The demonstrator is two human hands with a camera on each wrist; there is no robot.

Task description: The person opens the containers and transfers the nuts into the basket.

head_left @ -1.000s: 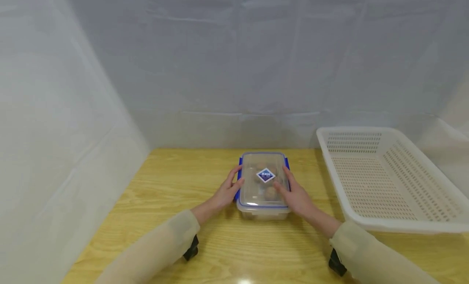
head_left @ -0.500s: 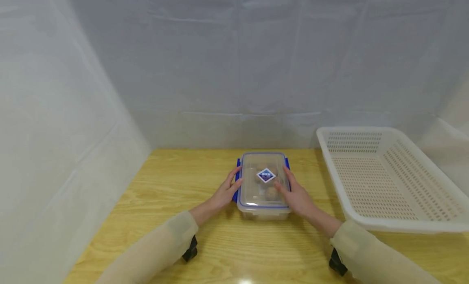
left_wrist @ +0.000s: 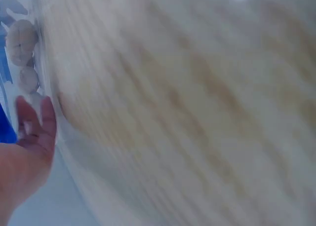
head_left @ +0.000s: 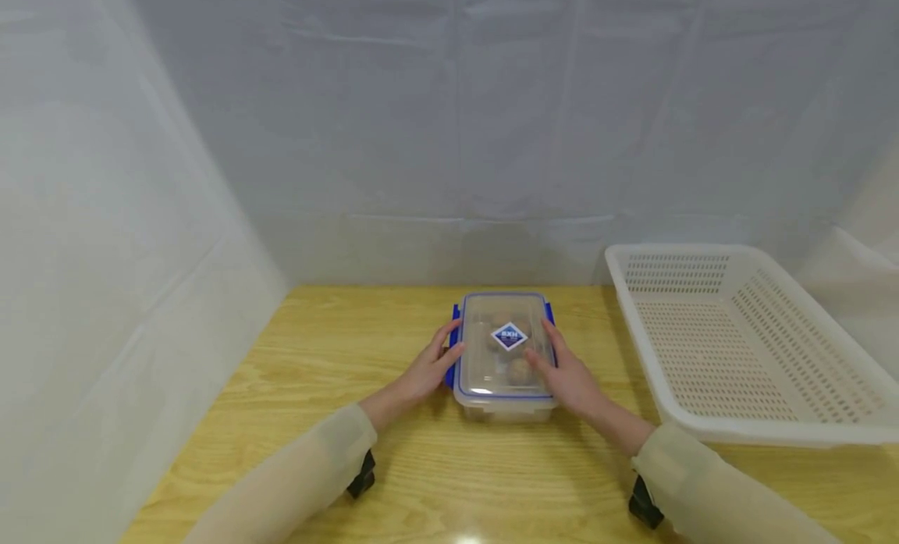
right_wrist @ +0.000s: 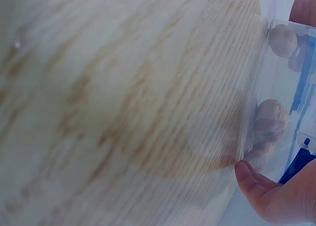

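Left grip (head_left: 424, 368): bare hand, thumb and fingers holding the left side of a clear rectangular plastic box with blue-edged lid (head_left: 483, 372). Right grip (head_left: 572, 382): bare hand clasping the box's right side, thumb over the lid. Box: upright, lid on, near the back edge of the yellow wood-grain surface (head_left: 449, 481); rounded brown pieces (right_wrist: 270, 119) inside. Broad room towards the surface's left and front edges; narrower strip rightward, up to a white, perforated rectangular plastic basket (head_left: 772, 432) by the back right corner.
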